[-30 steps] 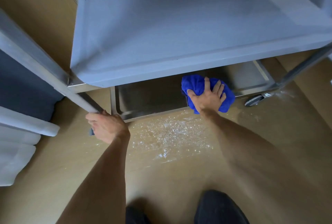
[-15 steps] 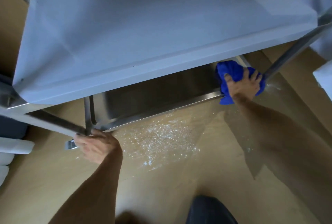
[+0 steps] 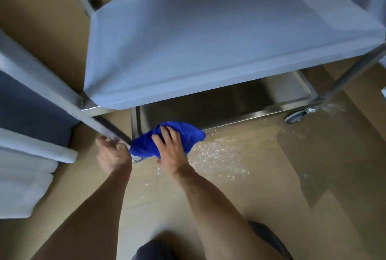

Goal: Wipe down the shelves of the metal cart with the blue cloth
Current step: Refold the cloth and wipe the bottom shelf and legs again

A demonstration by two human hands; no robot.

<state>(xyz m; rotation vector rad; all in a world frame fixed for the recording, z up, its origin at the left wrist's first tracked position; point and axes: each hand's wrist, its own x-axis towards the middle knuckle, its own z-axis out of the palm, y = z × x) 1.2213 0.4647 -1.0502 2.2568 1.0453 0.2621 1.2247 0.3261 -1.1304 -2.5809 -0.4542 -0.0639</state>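
The metal cart fills the upper view, with a pale upper shelf [image 3: 219, 36] and a darker steel bottom shelf [image 3: 240, 101] just above the floor. The blue cloth [image 3: 183, 136] lies bunched on the bottom shelf's near left corner. My right hand [image 3: 170, 151] presses flat on the cloth with spread fingers. My left hand [image 3: 111, 153] grips the cart's near left leg [image 3: 104, 126] low down, right beside the cloth.
White specks and a wet sheen [image 3: 219, 153] cover the tan floor in front of the cart. A caster wheel [image 3: 295, 116] sits at the cart's near right corner. White folded items [image 3: 23, 188] and a dark panel [image 3: 31, 109] stand at left. My knees show at bottom.
My right hand has swept the blue cloth from the bottom shelf's right end to its left corner, beside my left hand. My left hand stays on the leg.
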